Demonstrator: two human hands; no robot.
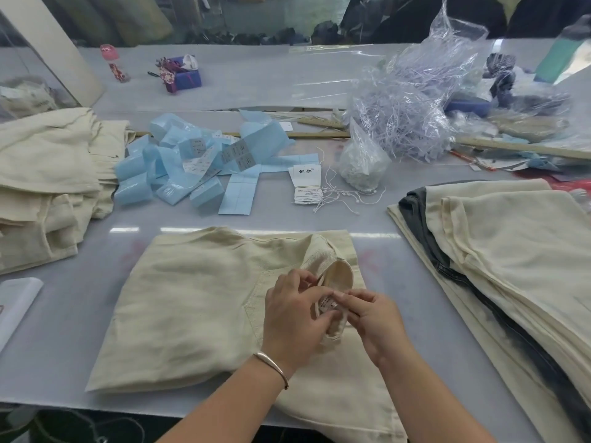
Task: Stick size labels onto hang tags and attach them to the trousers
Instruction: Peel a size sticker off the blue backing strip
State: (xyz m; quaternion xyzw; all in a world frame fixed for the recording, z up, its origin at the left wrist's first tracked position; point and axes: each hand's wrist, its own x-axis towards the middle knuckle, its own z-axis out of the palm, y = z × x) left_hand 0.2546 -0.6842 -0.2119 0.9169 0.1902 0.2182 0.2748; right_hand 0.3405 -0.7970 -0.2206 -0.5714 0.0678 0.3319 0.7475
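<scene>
Grey table (80, 314), blue label strips (179, 167) and hang tags (305, 187) behind trousers (198, 302); both hands, left (292, 318) and right (374, 321), pinching its small tag (327, 303).

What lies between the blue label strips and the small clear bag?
In the head view, a stack of white hang tags with loose strings lies between the blue label strips and the bag.

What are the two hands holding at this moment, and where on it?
Both hands pinch a small printed label at the waistband of the cream trousers: the left hand at its left side, the right hand at its right edge.
</scene>
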